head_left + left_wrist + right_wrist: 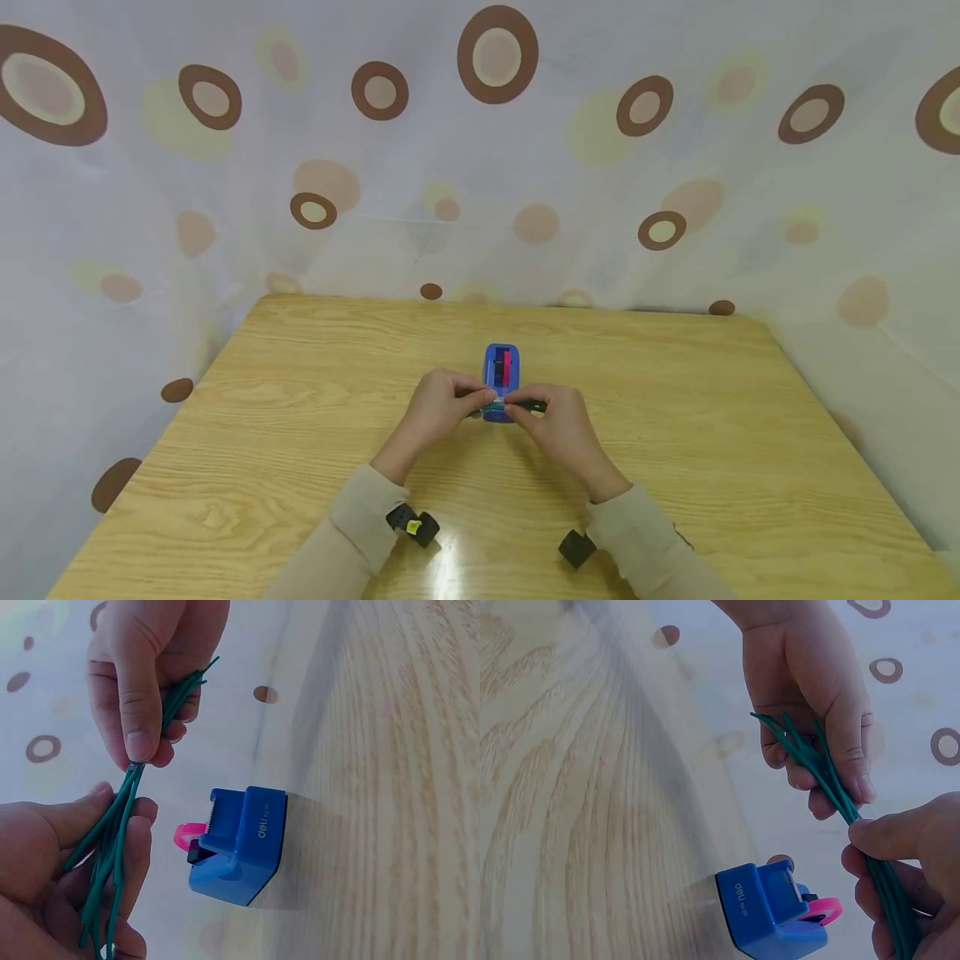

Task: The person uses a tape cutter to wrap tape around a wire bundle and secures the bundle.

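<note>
A bundle of thin green strands [116,832] is held between both hands, with its loose ends fanned out in the left wrist view. My left hand [442,406] pinches one part between thumb and fingers. Close beside it, my right hand [558,419] grips the other part, the strands [889,900] running through its curled fingers. A small shiny band, perhaps tape, shows at the bundle's middle in the left wrist view. Just behind and below the hands stands a blue tape dispenser [491,362] with a pink roll core [826,908] and a toothed cutter; the hands partly cover its near end.
The wooden table [300,467] spreads out around the hands. A white cloth with brown ring patterns [465,167] hangs behind the table and along both sides. Black straps with small devices [577,548] are worn at the sleeve cuffs.
</note>
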`<action>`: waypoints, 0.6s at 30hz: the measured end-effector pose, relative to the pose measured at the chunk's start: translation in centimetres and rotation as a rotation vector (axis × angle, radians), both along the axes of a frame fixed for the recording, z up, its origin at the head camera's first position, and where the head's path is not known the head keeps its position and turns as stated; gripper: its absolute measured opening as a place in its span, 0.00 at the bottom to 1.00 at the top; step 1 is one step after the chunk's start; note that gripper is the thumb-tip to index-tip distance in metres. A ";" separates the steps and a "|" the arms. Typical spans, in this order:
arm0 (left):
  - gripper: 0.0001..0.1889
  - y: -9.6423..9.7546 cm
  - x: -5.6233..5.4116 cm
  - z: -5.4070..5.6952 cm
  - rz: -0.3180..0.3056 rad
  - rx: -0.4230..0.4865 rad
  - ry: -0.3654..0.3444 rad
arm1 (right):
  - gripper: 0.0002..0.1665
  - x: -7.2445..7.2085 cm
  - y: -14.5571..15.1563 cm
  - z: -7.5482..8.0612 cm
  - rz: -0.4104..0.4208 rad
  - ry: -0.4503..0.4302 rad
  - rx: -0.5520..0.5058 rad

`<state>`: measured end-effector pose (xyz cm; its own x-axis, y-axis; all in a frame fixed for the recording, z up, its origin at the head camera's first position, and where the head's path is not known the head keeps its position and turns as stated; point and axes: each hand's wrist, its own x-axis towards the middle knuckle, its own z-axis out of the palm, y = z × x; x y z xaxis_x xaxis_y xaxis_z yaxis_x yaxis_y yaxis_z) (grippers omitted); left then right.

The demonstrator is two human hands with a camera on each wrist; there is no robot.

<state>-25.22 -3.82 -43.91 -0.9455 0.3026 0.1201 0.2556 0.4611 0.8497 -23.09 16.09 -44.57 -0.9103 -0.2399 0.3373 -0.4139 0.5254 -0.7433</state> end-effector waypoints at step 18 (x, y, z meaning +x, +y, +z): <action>0.11 -0.6 1.7 2.7 -0.079 0.057 -0.001 | 0.05 1.5 -0.1 2.5 0.040 0.050 -0.002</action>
<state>-23.52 -4.40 -41.17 -0.9189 0.3693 0.1383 0.2884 0.3902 0.8744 -21.63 16.04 -42.08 -0.8822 -0.2749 0.3824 -0.4709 0.5061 -0.7226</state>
